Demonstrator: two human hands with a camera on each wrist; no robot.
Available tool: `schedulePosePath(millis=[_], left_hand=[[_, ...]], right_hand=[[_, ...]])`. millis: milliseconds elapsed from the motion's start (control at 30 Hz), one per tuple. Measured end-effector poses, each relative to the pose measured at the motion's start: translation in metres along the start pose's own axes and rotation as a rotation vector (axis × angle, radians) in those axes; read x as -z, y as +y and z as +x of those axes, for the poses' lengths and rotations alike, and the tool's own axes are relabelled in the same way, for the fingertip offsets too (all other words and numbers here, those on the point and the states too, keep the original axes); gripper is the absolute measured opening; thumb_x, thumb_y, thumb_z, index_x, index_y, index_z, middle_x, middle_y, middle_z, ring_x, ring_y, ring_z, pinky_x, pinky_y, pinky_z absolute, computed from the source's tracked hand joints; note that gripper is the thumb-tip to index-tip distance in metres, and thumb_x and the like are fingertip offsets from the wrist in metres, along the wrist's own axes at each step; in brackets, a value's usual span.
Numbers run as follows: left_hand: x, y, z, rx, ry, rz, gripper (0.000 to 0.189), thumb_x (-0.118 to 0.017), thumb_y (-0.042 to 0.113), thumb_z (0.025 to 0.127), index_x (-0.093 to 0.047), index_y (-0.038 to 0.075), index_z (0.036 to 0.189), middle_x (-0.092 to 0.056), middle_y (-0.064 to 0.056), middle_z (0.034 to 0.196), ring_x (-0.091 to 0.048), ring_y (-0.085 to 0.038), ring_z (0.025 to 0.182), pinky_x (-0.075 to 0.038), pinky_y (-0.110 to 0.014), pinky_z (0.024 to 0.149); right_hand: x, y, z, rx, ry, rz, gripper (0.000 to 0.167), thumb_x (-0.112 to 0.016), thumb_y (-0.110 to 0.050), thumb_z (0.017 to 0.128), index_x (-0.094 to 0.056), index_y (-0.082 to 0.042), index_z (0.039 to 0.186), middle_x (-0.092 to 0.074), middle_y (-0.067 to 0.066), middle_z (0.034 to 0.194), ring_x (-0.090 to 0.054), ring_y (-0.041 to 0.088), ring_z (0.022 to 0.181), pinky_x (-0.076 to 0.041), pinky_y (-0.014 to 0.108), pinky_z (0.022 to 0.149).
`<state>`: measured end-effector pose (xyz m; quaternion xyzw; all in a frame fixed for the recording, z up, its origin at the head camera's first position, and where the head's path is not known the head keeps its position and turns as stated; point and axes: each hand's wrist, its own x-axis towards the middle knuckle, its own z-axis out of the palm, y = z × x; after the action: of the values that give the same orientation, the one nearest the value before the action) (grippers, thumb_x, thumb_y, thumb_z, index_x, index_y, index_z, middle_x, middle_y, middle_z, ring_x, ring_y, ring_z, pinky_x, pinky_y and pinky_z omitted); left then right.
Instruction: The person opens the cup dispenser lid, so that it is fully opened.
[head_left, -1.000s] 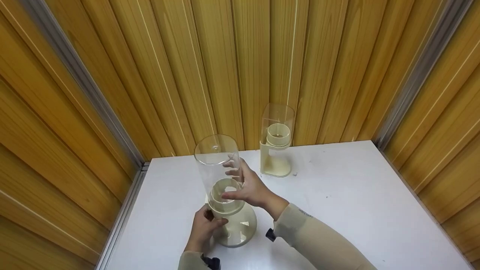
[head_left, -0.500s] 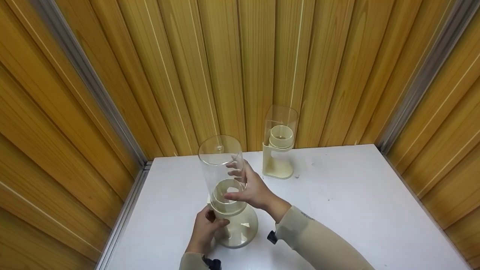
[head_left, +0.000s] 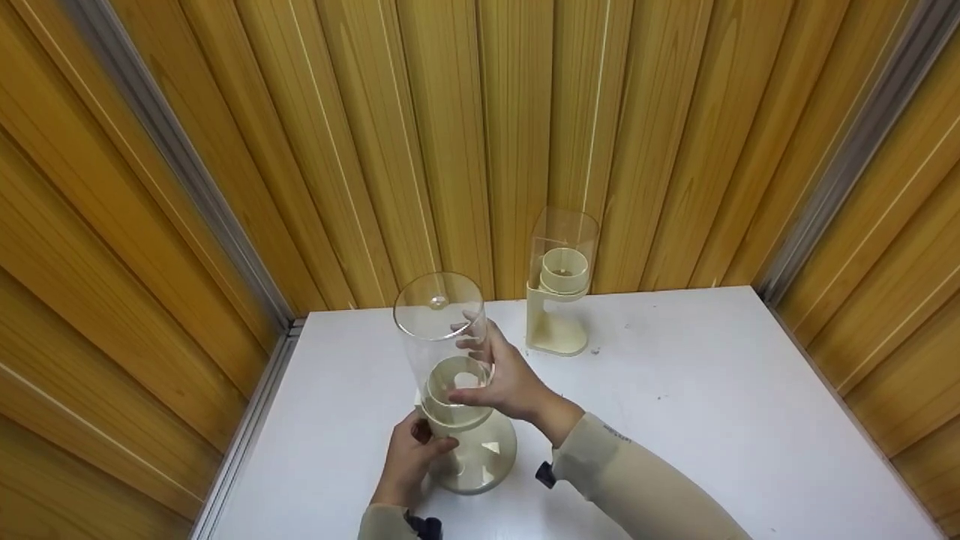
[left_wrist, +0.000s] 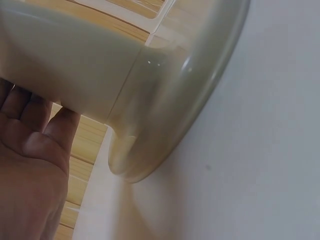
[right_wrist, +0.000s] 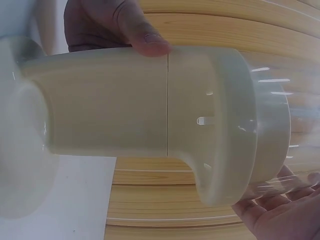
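Observation:
A cream cup dispenser stands upright near the table's front, with a round base (head_left: 484, 469), a column (right_wrist: 110, 100) and a collar (head_left: 454, 421). Its tall clear cylinder (head_left: 420, 349) rises from the collar around a short cream inner ring (right_wrist: 273, 120). My left hand (head_left: 405, 459) holds the column from the left, thumb in front, just under the collar. In the left wrist view, the fingertips of that hand (left_wrist: 35, 150) meet the column's underside. My right hand (head_left: 508, 375) grips the lower cylinder from the right; its fingers behind show through the clear wall.
A smaller cream dispenser (head_left: 559, 337) with a clear sleeve (head_left: 566, 225) stands at the back of the white table (head_left: 675, 420), close to the wood-look wall (head_left: 517, 135). Similar panels and metal corner posts (head_left: 172, 150) enclose both sides.
The head view has shifted a little. The clear cylinder's top rim now looks rounder, as if tipped slightly towards me. Both hands keep their places on the dispenser.

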<state>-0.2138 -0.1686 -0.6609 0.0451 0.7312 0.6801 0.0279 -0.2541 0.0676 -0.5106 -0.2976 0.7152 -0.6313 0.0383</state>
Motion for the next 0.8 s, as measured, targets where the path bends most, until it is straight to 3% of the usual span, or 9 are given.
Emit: schedulePosePath(millis=[167, 300, 567, 667, 800], left_hand=[[0.001, 0.000, 0.000, -0.008, -0.007, 0.005, 0.083, -0.099, 0.046, 0.087, -0.065, 0.017, 0.157, -0.073, -0.008, 0.154, -0.068, -0.028, 0.148, -0.052, -0.023, 0.124], [0.001, 0.000, -0.001, -0.006, -0.012, 0.008, 0.082, -0.098, 0.041, 0.089, -0.064, 0.015, 0.158, -0.072, -0.009, 0.155, -0.067, -0.029, 0.149, -0.052, -0.028, 0.126], [0.000, 0.001, -0.002, 0.009, -0.013, 0.020, 0.079, -0.096, 0.043, 0.089, -0.064, 0.019, 0.158, -0.072, -0.005, 0.156, -0.066, -0.028, 0.150, -0.048, -0.038, 0.132], [0.000, 0.002, -0.002, 0.025, -0.015, 0.021, 0.077, -0.095, 0.044, 0.091, -0.065, 0.021, 0.157, -0.072, -0.003, 0.156, -0.066, -0.025, 0.150, -0.048, -0.038, 0.132], [0.000, 0.003, -0.002, 0.060, -0.016, -0.023, 0.074, -0.096, 0.039, 0.091, -0.065, 0.023, 0.157, -0.071, -0.003, 0.157, -0.065, -0.026, 0.150, -0.049, -0.044, 0.133]], right_hand=[[0.000, 0.000, -0.001, 0.009, 0.000, 0.007, 0.123, -0.102, -0.041, 0.082, -0.027, -0.022, 0.177, -0.050, 0.004, 0.174, -0.056, 0.033, 0.156, -0.046, 0.062, 0.132], [-0.001, -0.001, -0.003, 0.023, 0.003, 0.004, 0.124, -0.102, -0.039, 0.082, -0.026, -0.019, 0.178, -0.049, 0.005, 0.175, -0.054, 0.037, 0.159, -0.042, 0.065, 0.134], [-0.002, -0.001, -0.004, 0.048, -0.008, 0.048, 0.110, -0.103, -0.022, 0.080, -0.038, -0.011, 0.169, -0.060, 0.012, 0.166, -0.064, 0.038, 0.150, -0.050, 0.072, 0.124], [-0.002, -0.004, -0.006, 0.052, -0.005, -0.001, 0.113, -0.104, -0.023, 0.078, -0.039, -0.015, 0.170, -0.060, 0.011, 0.166, -0.064, 0.035, 0.150, -0.051, 0.068, 0.124], [-0.004, -0.013, -0.008, 0.070, -0.007, -0.150, 0.117, -0.107, -0.034, 0.074, -0.041, -0.026, 0.170, -0.059, 0.005, 0.167, -0.063, 0.029, 0.149, -0.053, 0.063, 0.123]])
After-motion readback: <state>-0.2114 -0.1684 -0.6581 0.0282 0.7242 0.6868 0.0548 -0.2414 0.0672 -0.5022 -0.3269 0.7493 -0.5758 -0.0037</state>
